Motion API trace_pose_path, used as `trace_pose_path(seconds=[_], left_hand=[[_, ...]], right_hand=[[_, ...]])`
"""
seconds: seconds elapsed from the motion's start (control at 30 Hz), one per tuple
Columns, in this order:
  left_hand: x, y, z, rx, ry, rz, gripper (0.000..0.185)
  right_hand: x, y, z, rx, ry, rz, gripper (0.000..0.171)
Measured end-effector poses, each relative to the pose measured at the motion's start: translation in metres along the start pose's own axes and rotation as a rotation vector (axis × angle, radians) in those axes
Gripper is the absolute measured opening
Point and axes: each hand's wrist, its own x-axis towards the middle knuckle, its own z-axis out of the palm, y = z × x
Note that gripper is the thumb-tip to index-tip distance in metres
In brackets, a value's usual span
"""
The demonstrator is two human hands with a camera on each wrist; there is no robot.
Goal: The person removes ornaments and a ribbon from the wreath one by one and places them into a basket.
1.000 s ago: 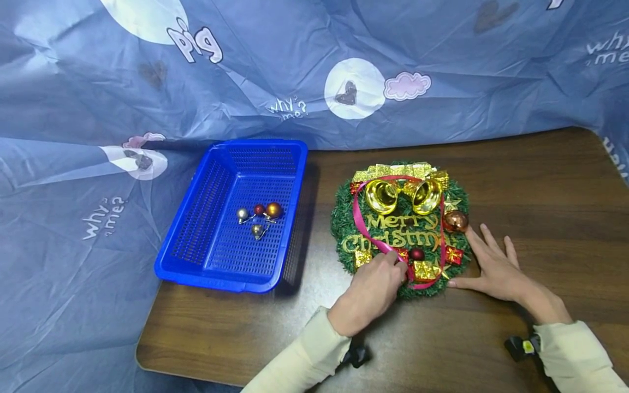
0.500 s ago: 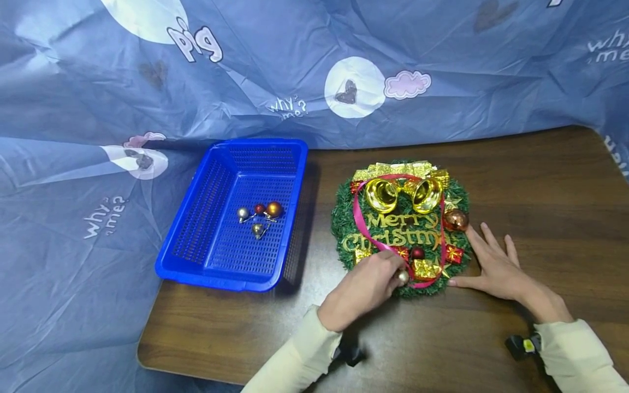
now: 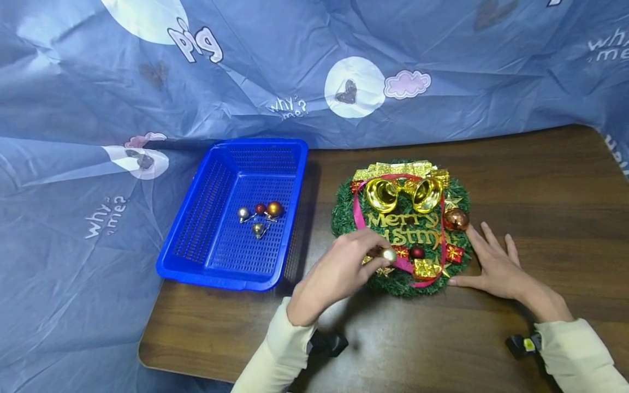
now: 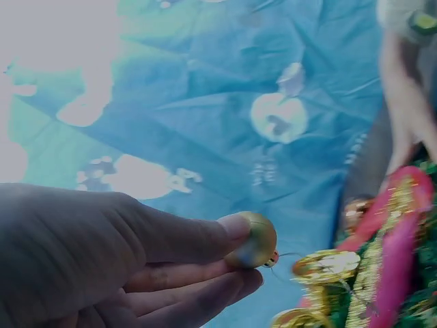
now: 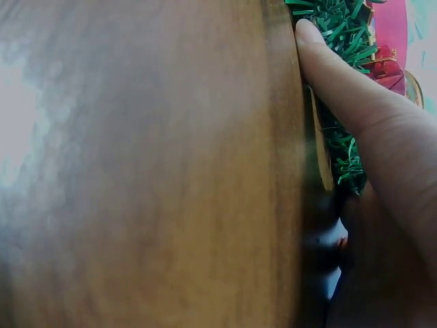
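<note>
Nearest the camera, two cream sleeves (image 3: 290, 355) reach over the dark wooden table (image 3: 540, 180). The left hand (image 3: 339, 270) hovers over the lower left edge of the Christmas wreath (image 3: 400, 226), its thumb and fingers pinching a small gold bauble (image 3: 389, 255); the left wrist view shows that bauble (image 4: 254, 240) caught between thumb tip and forefinger, with a thin wire hook at its end. The bauble sits just above the wreath's green needles, close to the pink ribbon (image 3: 361, 221) and a small red gift box (image 3: 402, 251).

The right hand (image 3: 493, 267) lies flat on the table, fingers straight and spread, holding nothing; its thumb and forefinger press against the wreath's lower right rim. The right wrist view shows the thumb (image 5: 341, 89) touching the green needles.

On the wreath lie a dark red bauble (image 3: 417, 252), gold gift boxes (image 3: 425, 268), the gold "Merry Christmas" lettering (image 3: 405, 221), a copper bauble (image 3: 456, 219) at the right edge and two gold bells (image 3: 403, 194) near the top.

Farther left stands a blue plastic basket (image 3: 196, 218), holding four small baubles (image 3: 259, 215) in silver, red, orange and gold. Behind everything hangs a blue printed cloth (image 3: 314, 71).
</note>
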Motion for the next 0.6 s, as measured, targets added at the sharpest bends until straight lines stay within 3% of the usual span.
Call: trace_pose_path(seconds=[0.33,0.6], left_hand=[[-0.008,0.000,-0.042,-0.023,0.135,0.011,0.016],[-0.020,-0.009,-0.075,-0.047,0.221,-0.045,0.017]], right_hand=[[0.001,0.000,0.001,-0.010,0.002,0.000,0.123],[0.000,0.001,0.001,-0.008,0.005,0.002,0.123]])
